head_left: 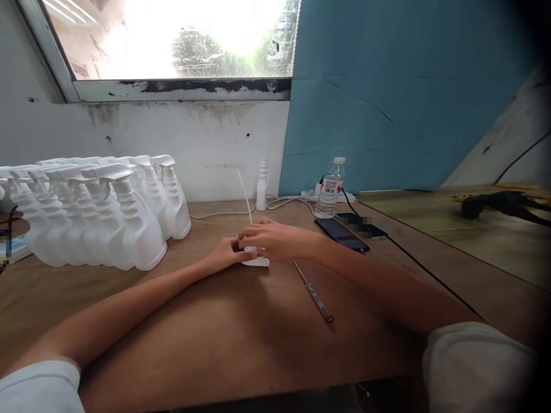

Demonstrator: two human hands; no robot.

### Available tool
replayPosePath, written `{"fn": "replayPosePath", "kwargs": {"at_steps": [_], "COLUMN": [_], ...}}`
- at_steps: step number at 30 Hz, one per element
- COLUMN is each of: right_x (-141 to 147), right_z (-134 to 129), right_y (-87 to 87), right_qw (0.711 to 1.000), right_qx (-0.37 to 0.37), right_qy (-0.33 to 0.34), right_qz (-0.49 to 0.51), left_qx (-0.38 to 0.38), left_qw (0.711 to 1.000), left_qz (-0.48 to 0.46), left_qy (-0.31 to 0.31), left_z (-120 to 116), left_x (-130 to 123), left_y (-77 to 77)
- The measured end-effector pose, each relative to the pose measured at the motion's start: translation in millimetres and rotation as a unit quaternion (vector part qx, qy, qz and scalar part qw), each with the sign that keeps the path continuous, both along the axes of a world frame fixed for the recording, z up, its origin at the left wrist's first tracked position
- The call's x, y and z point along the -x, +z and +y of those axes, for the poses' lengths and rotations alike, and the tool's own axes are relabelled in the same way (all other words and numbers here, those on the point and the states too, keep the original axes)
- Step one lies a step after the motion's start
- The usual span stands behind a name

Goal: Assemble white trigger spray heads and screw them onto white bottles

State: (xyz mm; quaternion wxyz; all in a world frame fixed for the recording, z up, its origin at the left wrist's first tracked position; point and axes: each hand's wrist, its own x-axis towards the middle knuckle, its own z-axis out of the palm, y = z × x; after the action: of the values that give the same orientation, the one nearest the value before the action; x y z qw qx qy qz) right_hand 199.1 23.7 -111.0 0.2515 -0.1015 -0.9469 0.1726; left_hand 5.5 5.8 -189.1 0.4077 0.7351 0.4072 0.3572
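In the middle of the table, both my hands close around a white spray trigger head (pixel 257 261), mostly hidden by my fingers. A thin pale dip tube (pixel 245 192) rises upright from it, behind the fingers. My left hand (pixel 224 255), with a ring on one finger, grips it from the left, low by the tabletop. From the right, my right hand (pixel 278 240) lies over its top with bent fingers. A screwdriver (pixel 318 300) with a clear dark handle lies just right of the hands.
Several white spray bottles (pixel 142 229) with triggers stand in rows at the left. One slim white bottle (pixel 262 186) without a trigger stands by the wall. At the right are a water bottle (pixel 329 195), a phone (pixel 342 234), a second dark device (pixel 364 225) and cables (pixel 422 275).
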Motion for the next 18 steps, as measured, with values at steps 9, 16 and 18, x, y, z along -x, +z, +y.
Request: {"fn": "replayPosePath", "kwargs": {"at_steps": [9, 16, 18], "right_x": [-35.8, -70.0, -80.8], "right_z": [20.7, 0.0, -4.3], "right_y": [41.9, 98.2, 106.6], "right_qw": [0.993, 0.935, 0.918], "right_qx": [-0.028, 0.084, 0.159], "right_qy": [-0.117, -0.228, -0.206], "right_qz": [-0.006, 0.258, 0.301], "left_qx": [-0.076, -0.198, -0.211], "left_qw": [0.994, 0.953, 0.938], "left_qz": [-0.025, 0.140, 0.182], "left_qy": [0.076, 0.183, 0.207], "left_z": [62.6, 150.2, 164.4], "left_x": [0.8, -55.4, -71.8], "left_y": [-9.0, -7.8, -9.6]}}
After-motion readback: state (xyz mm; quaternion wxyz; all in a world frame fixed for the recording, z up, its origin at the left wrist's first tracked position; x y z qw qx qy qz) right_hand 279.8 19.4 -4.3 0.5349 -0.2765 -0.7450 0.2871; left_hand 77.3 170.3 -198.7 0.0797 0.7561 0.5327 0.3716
